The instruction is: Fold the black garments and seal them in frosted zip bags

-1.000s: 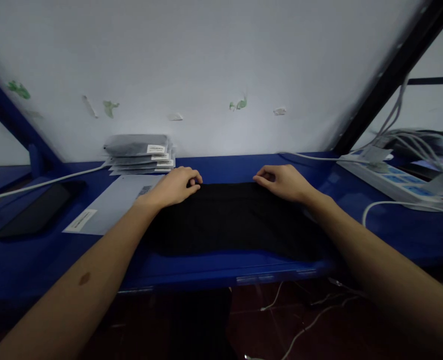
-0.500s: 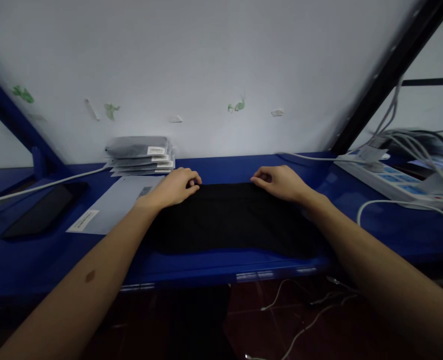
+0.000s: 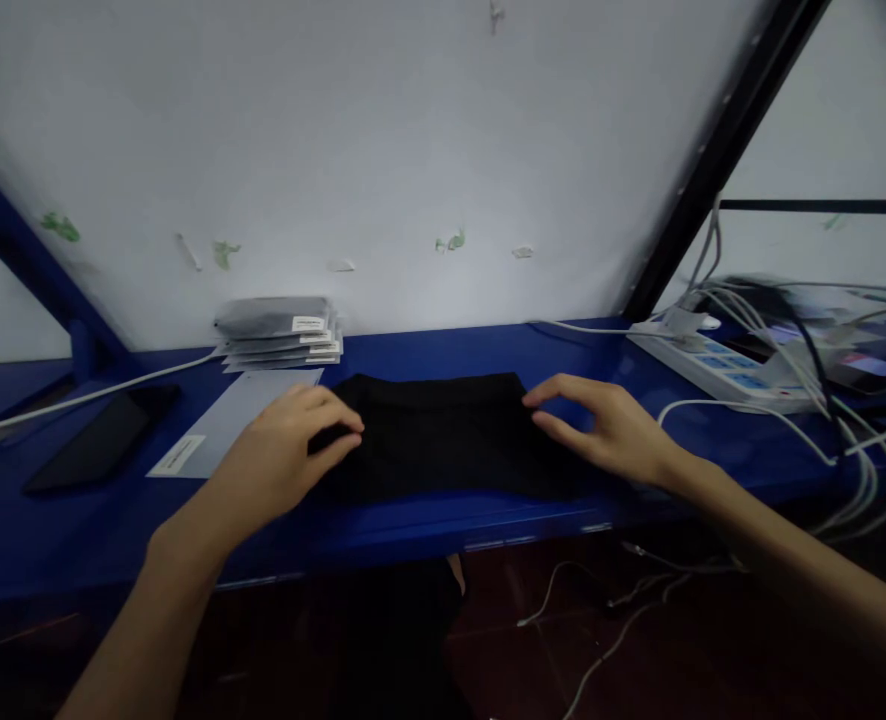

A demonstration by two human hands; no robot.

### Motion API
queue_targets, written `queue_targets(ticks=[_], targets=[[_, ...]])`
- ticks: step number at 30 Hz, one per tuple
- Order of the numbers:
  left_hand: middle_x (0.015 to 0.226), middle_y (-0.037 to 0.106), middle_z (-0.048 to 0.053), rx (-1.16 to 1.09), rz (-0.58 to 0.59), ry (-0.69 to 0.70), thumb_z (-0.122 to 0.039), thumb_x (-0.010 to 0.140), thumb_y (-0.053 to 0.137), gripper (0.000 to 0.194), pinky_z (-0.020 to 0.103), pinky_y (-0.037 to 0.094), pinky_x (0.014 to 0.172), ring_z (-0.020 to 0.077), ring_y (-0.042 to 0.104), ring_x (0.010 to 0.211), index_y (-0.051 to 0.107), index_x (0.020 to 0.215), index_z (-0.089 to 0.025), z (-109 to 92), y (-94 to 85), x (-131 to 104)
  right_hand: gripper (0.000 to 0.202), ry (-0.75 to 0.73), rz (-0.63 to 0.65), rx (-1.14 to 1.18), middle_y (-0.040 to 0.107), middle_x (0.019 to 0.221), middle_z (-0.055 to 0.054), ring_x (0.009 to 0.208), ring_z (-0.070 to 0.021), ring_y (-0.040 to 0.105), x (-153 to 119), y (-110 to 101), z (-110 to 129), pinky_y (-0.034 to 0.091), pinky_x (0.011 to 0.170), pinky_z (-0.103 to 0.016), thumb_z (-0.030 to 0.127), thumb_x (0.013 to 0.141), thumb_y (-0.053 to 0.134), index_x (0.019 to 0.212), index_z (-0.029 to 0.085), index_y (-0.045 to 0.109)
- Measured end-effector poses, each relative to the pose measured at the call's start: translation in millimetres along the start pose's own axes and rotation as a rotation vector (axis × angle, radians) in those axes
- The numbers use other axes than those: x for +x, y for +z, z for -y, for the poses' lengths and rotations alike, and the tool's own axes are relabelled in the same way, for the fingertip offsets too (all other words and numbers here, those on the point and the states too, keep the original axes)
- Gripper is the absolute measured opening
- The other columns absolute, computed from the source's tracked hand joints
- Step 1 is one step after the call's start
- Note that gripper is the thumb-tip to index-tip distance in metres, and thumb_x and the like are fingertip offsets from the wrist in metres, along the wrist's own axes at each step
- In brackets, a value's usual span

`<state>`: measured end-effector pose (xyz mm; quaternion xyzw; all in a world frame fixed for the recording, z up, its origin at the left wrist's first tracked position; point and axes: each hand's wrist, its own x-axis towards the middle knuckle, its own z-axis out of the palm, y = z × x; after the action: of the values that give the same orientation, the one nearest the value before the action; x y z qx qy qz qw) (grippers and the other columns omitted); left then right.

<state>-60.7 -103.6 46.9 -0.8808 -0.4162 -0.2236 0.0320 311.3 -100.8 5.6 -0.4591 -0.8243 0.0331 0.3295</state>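
One head-worn view from close above the blue table (image 3: pixel 443 350), forward and down, white wall (image 3: pixel 383 130) beyond.

1. Your scene is dim; the pale wall (image 3: pixel 383 160) is the brightest large area, greying toward the upper corners.
2. You cannot tell the light's source, but short white glints catch the table's front edge (image 3: pixel 495 545).
3. Your black cloth (image 3: pixel 443 440) swallows most detail; its folds barely register.
4. Below the table (image 3: pixel 443 350), you get deep shadow, the floor (image 3: pixel 518 660) a murky dark red.
5. You have blur at far right, smearing the clutter (image 3: pixel 840 320); print on the labels (image 3: pixel 307 323) is too soft to read.
6. Toward your picture's sides, the posts (image 3: pixel 722 155) splay outward, wide-lens fashion.
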Motion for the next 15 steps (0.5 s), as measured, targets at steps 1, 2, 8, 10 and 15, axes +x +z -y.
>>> queue_targets(ticks=[1,2,8,10,15], targets=[[0.1,0.069,0.001,-0.004,0.022,-0.008,-0.042,0.096,0.053,0.022,0.037,0.049,0.087,0.0228,0.06,0.099,0.071,0.098,-0.028,-1,-1.9,-14,0.022,-0.033,0.044,-0.004,0.073,0.107,-0.006,0.101,-0.024,0.068,-11,-7,6,0.053,0.09,-0.04,0.039,0.09,0.058,0.102,0.024,0.068],[0.103,0.069,0.001,-0.002,0.041,-0.021,-0.045,0.096,0.054,0.024,0.037,0.049,0.088,0.0229,0.06,0.101,0.072,0.099,-0.03,0,-2.2,-27,0.022,-0.06,0.086,-0.013,0.072,0.109,-0.006,0.103,-0.0241,0.068,-22,-13,12,0.054,0.091,-0.04,0.039,0.089,0.06,0.104,0.025,0.069],[0.113,0.071,0.0,0.009,0.145,-0.087,-0.05,0.094,0.058,0.026,0.04,0.048,0.095,0.0236,0.06,0.11,0.074,0.108,-0.036,18,5.0,-62,0.024,-0.168,0.26,-0.121,0.072,0.115,-0.005,0.106,-0.0228,0.067,-55,-19,17,0.055,0.091,-0.04,0.033,0.091,0.058,0.111,0.029,0.071],[0.109,0.072,0.0,-0.001,0.151,-0.096,-0.047,0.094,0.056,0.024,0.04,0.048,0.094,0.0236,0.061,0.107,0.074,0.104,-0.035,20,5.1,-63,0.024,-0.151,0.255,-0.12,0.073,0.113,-0.005,0.104,-0.0222,0.068,-59,-16,12,0.056,0.09,-0.04,0.031,0.093,0.054,0.109,0.029,0.071],[0.098,0.072,0.003,-0.002,0.063,-0.201,-0.041,0.092,0.053,0.02,0.041,0.05,0.087,0.0257,0.064,0.095,0.07,0.094,-0.032,14,1.0,-56,0.021,0.021,0.172,-0.081,0.074,0.103,-0.004,0.096,-0.025,0.069,-56,-16,5,0.056,0.086,-0.041,0.038,0.091,0.056,0.103,0.032,0.071]])
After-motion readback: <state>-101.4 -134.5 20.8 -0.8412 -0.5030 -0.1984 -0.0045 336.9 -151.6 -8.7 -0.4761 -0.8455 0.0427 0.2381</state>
